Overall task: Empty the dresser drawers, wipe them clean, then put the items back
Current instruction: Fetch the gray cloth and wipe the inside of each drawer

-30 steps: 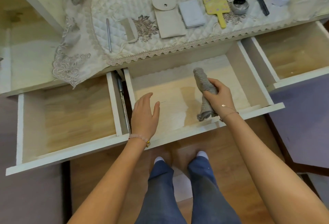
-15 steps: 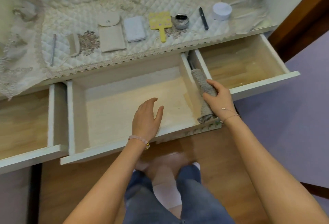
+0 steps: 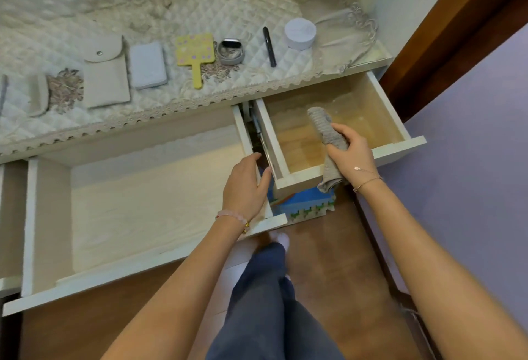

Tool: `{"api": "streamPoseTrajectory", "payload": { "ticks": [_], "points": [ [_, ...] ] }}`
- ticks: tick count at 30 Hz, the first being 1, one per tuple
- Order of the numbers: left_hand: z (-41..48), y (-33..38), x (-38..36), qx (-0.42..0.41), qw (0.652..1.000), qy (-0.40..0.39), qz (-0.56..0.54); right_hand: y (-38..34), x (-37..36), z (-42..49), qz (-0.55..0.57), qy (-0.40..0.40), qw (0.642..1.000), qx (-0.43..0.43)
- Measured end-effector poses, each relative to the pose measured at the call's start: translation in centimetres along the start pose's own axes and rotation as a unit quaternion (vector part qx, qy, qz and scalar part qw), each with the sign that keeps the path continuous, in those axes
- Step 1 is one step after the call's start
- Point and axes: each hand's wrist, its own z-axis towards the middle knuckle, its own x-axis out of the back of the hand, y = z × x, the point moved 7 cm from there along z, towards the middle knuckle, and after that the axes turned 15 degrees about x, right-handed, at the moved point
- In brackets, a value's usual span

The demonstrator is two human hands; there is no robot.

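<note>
Dresser drawers: the middle drawer (image 3: 47, 216) and the right drawer (image 3: 390, 105) stand pulled out side by side under the tabletop (image 3: 378, 58).
Left hand (image 3: 244, 188): fingers relaxed, resting on the middle drawer's right wall near its front corner.
Middle drawer: pale floor in full view.
Right hand (image 3: 353, 154): curled round a rolled grey cloth (image 3: 325, 128), held over the right drawer's front edge.
Right drawer: wood-grain floor, the cloth's upper end above it.
Tabletop: a quilted cover (image 3: 171, 16) carries a beige pouch (image 3: 106, 74), white case (image 3: 148, 65), yellow hand mirror (image 3: 195, 52), grey watch (image 3: 231, 52), black pen (image 3: 269, 46) and white round jar (image 3: 300, 33) in a row.
</note>
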Motion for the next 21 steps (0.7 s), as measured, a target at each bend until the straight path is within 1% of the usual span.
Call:
{"api": "streamPoseTrajectory", "payload": {
  "ticks": [4,8,12,16,21],
  "points": [
    [3.0,1.9,-2.3,0.017,0.999,-0.023,-0.043,1.6,0.5,3.3,-0.021,-0.023,1.000,0.000],
    [6.6,2.8,-4.3,0.082,0.991,-0.036,-0.102,3.4,0.5,6.9,-0.060,-0.059,0.996,-0.002],
    [10.0,2.8,-6.0,0.145,0.979,-0.048,-0.137,5.3,0.1,9.7,-0.087,-0.088,0.992,-0.016],
    [12.3,2.5,-6.9,0.196,0.968,-0.032,-0.152,7.3,-0.8,10.8,-0.092,-0.109,0.989,-0.037],
    [13.1,2.3,-6.4,0.205,0.963,0.014,-0.174,9.4,-1.6,11.1,-0.088,-0.125,0.987,-0.053]
  ]
}}
